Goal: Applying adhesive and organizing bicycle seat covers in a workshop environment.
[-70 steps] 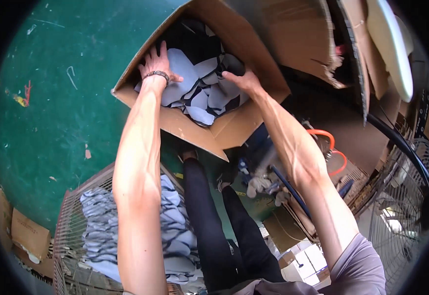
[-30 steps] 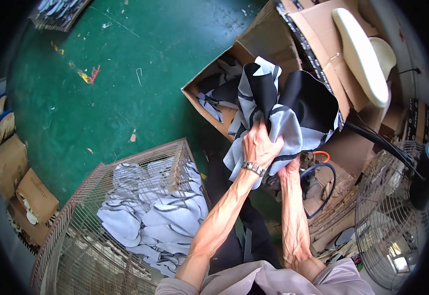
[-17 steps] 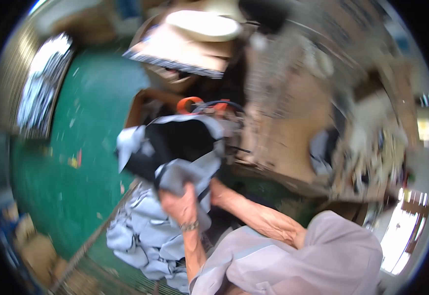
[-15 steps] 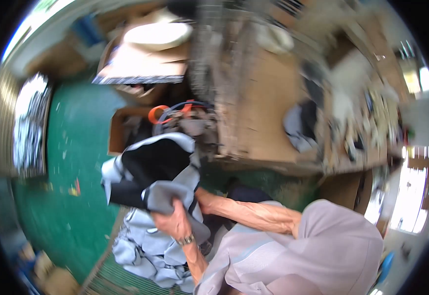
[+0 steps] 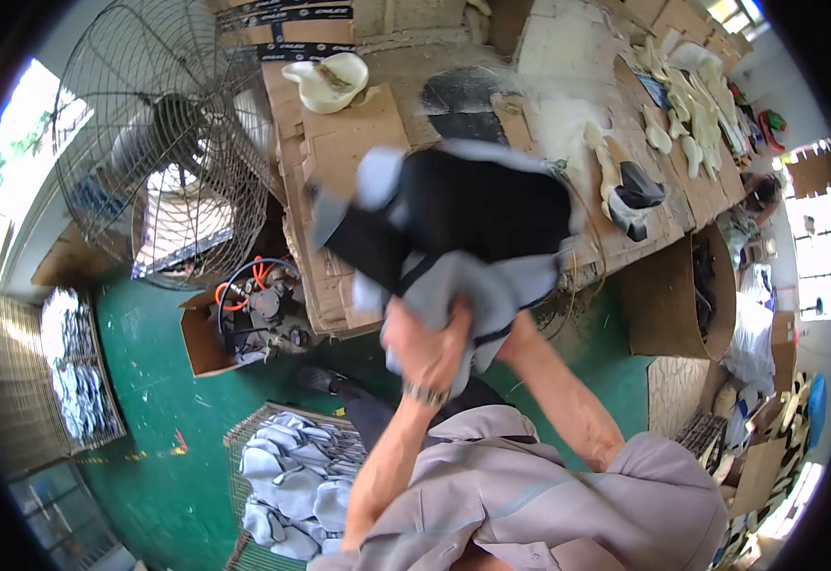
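A bundle of grey and black fabric pieces [image 5: 487,205] is held up in front of me, over the near edge of the worktable [image 5: 339,295]. My left hand [image 5: 425,343], with a watch at its wrist, grips the bundle's near side, the thumb pressed on a grey piece. At the bundle's near right, my right hand [image 5: 515,338] clasps it; most of those fingers are hidden behind the cloth. The bundle's outer edges are blurred. Below to the left, a pile of similar grey pieces [image 5: 292,476] lies on a low slatted rack [image 5: 234,443].
A large caged fan [image 5: 173,143] stands left of the table. On the table are a white bowl [image 5: 339,86], a grey-black piece [image 5: 636,195] and several cream-coloured shapes [image 5: 658,133]. Cardboard boxes [image 5: 211,343] stand by it on the green floor [image 5: 158,400]; another rack holds grey pieces [image 5: 78,371].
My view has turned to the right. The bundle, earlier above the pile of grey pieces, is now by the table edge, still in both hands.
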A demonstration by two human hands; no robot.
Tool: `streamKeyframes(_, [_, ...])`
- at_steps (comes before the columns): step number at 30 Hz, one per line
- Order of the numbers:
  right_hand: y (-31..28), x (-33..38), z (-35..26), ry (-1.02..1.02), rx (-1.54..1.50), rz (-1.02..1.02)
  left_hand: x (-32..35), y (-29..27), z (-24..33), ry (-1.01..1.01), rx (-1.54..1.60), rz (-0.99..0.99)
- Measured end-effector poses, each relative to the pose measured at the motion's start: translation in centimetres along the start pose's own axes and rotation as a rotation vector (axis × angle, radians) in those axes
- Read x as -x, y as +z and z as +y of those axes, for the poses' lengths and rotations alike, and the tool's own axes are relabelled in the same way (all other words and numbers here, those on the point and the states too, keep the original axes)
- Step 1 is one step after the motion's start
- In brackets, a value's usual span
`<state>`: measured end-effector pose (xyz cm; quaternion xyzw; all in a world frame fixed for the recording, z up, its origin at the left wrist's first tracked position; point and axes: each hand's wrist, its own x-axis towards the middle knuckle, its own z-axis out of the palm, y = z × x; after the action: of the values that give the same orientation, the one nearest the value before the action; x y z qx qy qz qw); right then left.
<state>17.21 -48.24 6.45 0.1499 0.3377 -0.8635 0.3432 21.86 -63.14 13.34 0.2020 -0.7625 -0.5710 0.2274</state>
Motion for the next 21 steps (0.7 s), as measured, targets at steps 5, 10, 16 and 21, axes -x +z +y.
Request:
streamKeyframes(5, [0.7,-6.1,-14.4,-0.462,0.531,0.237,-8.8,11.3,1.2,-0.173,0.361,-0.159])
streamKeyframes(10, [1.5,-21.5,-12.0,-0.909,1.702,0.462,-15.8,15.9,-17.4,-0.35,-0.107,0.217])
streamKeyframes(16, [-6.8,-27.6,-7.8,-0.596,1.609,0.607,-5.5,1.3,-21.2,-0.437,0.452,-0.153])
streamKeyframes(21, [-7.2,-25.6,-13.6,-0.725,1.571,0.527,-1.2,-3.2,-27.4,-0.656,0.61,-0.039])
